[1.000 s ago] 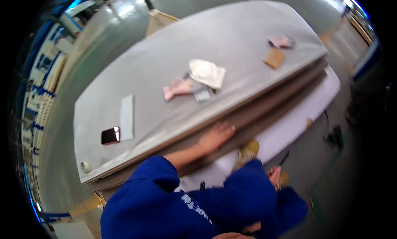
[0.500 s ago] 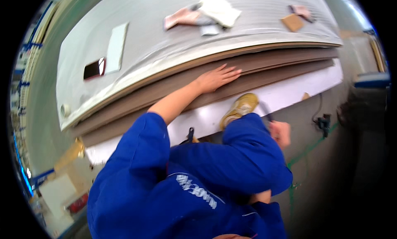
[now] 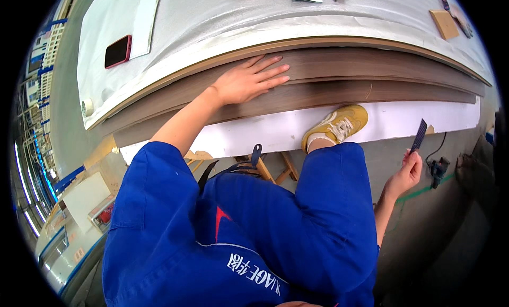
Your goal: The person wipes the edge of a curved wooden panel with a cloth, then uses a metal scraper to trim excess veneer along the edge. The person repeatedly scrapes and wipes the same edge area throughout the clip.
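Observation:
Spread flat, with fingers apart, my left hand (image 3: 246, 84) rests on a long brown wood-grain panel (image 3: 366, 65). A second brown panel (image 3: 408, 92) lies along its near side, on a white board (image 3: 254, 134). My right hand (image 3: 405, 174) is out to the right, beside my raised knee. It grips a dark, flat file (image 3: 419, 136) with a cross-hatched face, which points upward, apart from the panels. My foot, in a yellow shoe (image 3: 342, 124), is up on the white board close to the panel's near edge.
Beyond the panels, a sheet-covered surface (image 3: 212, 31) carries a phone (image 3: 117, 51), a white strip (image 3: 144, 23), a tape roll (image 3: 87, 107) and a tan block (image 3: 444, 24). A corded tool (image 3: 438, 170) lies on the floor at right. Wooden trestle legs (image 3: 289, 166) stand below the board.
My right hand has swung out from behind my knee, bringing the file into clear view. The left hand stays on the panel, further left in the picture. The view has shifted too.

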The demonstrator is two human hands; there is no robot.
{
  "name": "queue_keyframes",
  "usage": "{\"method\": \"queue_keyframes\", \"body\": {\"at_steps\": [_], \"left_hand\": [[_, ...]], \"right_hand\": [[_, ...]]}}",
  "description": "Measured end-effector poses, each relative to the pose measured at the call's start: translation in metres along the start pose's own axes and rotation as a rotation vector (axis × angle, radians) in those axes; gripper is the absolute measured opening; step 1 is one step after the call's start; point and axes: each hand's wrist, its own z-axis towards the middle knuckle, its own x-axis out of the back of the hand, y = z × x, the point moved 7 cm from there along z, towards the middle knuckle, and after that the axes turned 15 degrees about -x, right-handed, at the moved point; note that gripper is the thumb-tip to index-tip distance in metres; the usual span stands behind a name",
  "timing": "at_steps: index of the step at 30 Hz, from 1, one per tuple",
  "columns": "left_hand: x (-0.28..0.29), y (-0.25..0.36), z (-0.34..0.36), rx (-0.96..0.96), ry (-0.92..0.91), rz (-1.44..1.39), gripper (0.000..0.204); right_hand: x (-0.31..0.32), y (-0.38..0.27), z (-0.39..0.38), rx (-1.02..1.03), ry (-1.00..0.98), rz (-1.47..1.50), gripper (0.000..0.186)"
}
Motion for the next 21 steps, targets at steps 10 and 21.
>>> {"method": "queue_keyframes", "body": {"at_steps": [10, 21], "left_hand": [[-0.001, -0.005, -0.004, -0.038, 0.005, 0.052, 0.062], [0.001, -0.006, -0.001, -0.071, 0.071, 0.094, 0.062]], "right_hand": [[-0.004, 0.055, -0.060, -0.163, 0.125, 0.140, 0.021], [0.061, 0.064, -0.143, -0.184, 0.387, 0.163, 0.021]]}}
